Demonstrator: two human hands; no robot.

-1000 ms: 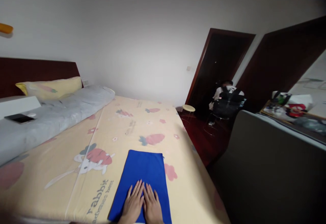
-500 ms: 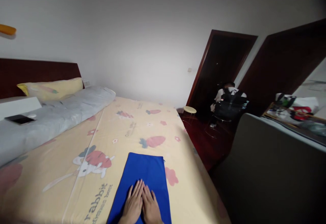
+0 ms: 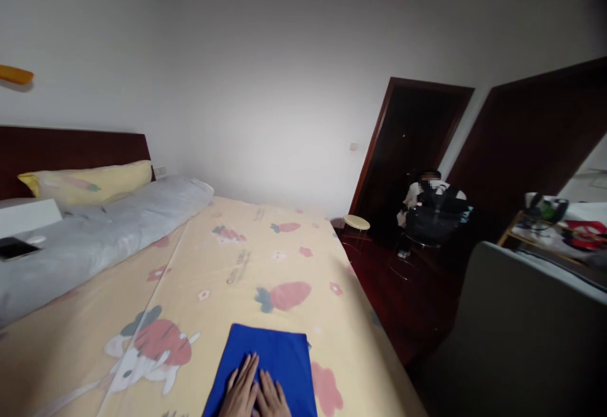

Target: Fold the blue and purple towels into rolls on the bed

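While blue cloth [image 3: 279,355] on bedsheet [image 3: 190,265] is being covered by L hand [image 3: 239,394] & R hand [image 3: 272,398] (grip flat, nothing pinched), wrinkles are prob. being risked via uneven pressure.

Hands on the cloth: 2, one left hand [image 3: 239,395], one right hand [image 3: 272,398]. Blue cloth [image 3: 287,366]: 1, toward the bed's right edge. Bed [image 3: 294,252]: 1. Headboard [image 3: 71,148]: 1, along the bed's left edge. Yellow pillow [image 3: 90,186]: 1, near the far left corner. Grey bedding heap [image 3: 128,217]: 1. On that: white box [image 3: 28,216] 1, dark flat device [image 3: 18,248] 1, round white item [image 3: 36,240] 1. Past the bed's far right corner: stool [image 3: 356,222] 1, black chair [image 3: 429,224] 1, other person [image 3: 413,195] 1. Wall switch [image 3: 353,146]: 1. Orange object [image 3: 16,75] on wall: 1. Tabletop at right: red item [image 3: 585,233] 1; remaining clutter too jumbled to count.
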